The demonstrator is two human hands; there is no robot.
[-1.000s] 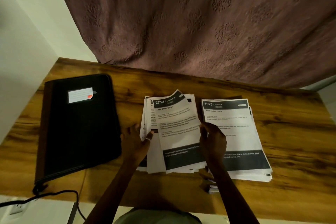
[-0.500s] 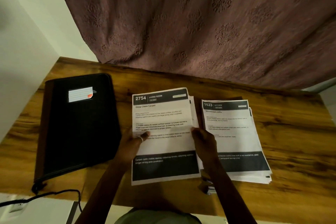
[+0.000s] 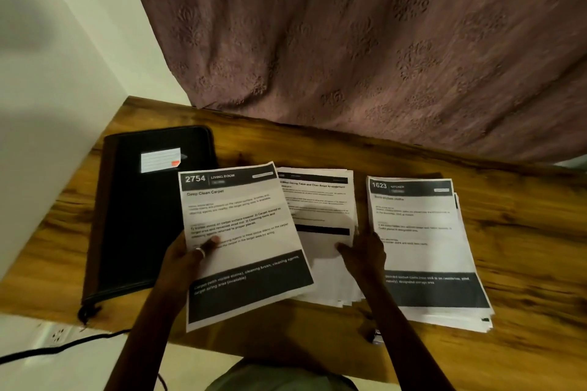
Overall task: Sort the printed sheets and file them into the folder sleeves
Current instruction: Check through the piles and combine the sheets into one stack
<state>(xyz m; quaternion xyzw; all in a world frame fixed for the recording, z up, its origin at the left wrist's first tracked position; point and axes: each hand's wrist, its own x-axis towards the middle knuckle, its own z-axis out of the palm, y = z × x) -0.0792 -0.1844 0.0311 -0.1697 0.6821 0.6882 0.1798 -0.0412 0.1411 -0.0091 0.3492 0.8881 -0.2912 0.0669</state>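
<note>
My left hand (image 3: 185, 259) grips the left edge of a printed sheet (image 3: 244, 232) headed 2754 Living Room, thumb on top, and holds it tilted above the desk. Beneath and right of it lies the middle stack of sheets (image 3: 320, 219). My right hand (image 3: 362, 252) rests on that stack's right edge with its fingers pointing left. A second stack (image 3: 422, 241), topped by a sheet headed 1623 Kitchen, lies further right. The closed black folder (image 3: 139, 216) with a white label lies on the left of the wooden desk (image 3: 524, 232).
A patterned curtain (image 3: 365, 41) hangs behind the desk, and a white wall (image 3: 47, 89) stands on the left. A black cable (image 3: 47, 351) and a wall socket (image 3: 58, 335) are below the desk's near left corner. A small dark object (image 3: 376, 335) lies near my right forearm.
My left hand has carried the 2754 sheet leftward off the middle stack, uncovering the sheet below. My right hand let go of it and now rests on the stack.
</note>
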